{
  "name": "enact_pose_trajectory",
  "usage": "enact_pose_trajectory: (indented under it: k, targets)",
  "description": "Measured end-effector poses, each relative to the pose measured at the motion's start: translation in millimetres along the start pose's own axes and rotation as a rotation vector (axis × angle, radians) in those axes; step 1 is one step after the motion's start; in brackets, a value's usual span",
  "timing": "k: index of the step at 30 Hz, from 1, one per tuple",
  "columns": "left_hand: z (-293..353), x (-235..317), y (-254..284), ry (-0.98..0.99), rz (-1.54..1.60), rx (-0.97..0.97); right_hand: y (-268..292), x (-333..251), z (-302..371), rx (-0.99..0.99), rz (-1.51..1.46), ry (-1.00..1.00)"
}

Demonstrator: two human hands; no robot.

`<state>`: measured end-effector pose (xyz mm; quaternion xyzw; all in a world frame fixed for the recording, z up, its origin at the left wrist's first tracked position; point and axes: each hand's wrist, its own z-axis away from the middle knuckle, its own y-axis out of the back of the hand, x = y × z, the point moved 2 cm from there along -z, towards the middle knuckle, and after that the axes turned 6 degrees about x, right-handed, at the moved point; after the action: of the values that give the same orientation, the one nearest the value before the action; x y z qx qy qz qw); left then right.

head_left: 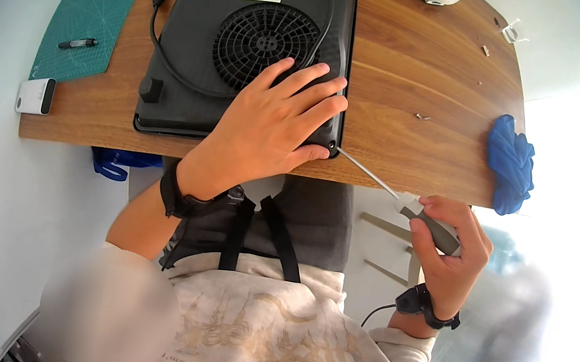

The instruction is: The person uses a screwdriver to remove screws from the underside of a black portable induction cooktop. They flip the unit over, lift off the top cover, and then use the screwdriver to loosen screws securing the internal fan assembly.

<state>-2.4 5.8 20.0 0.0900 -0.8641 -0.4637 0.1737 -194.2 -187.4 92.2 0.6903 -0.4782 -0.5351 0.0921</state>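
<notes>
A black induction cooker (191,39) lies upside down at the table's near edge, its round fan grille (249,38) facing up. My left hand (267,115) rests on its near right part with fingers spread, covering part of the grille and the casing. In my right hand (461,246), beyond the table edge, is a screwdriver (369,172) with a grey and white handle. Its shaft points up and left, and the tip is at the cooker's near right corner, beside a screw hole (332,144). Whether the tip touches the casing I cannot tell.
The cooker's power cord (170,67) loops over its left side. Small screws (423,117) lie on the wooden table (418,72), left of a blue cloth (510,165). At left are a green cutting mat (104,1), a pen (79,44) and a white power bank (33,97).
</notes>
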Motion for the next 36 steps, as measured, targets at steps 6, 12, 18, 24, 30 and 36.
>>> enact_pose_trajectory:
  k: [6,12,18,24,30,36]
  targets:
    - [0,-2,-3,-0.001,0.010,0.014,-4,-3,-4,-0.005,0.015,-0.099]
    - [1,-3,-3,-0.026,-0.022,0.014,-3,-4,-5,0.002,-0.024,-0.239]
    - [1,-5,-6,-0.012,0.001,0.021,-2,-1,-6,0.008,-0.047,-0.271]
    - [3,-5,-6,-0.006,0.024,0.036,-5,-3,-5,-0.009,-0.064,-0.277]
    - [3,-5,-6,-0.031,-0.018,0.031,-4,-8,-10,-0.035,0.035,-0.224]
    - [3,-5,-5,-0.017,-0.003,0.028,-10,-39,-32,-0.014,-0.024,-0.064]
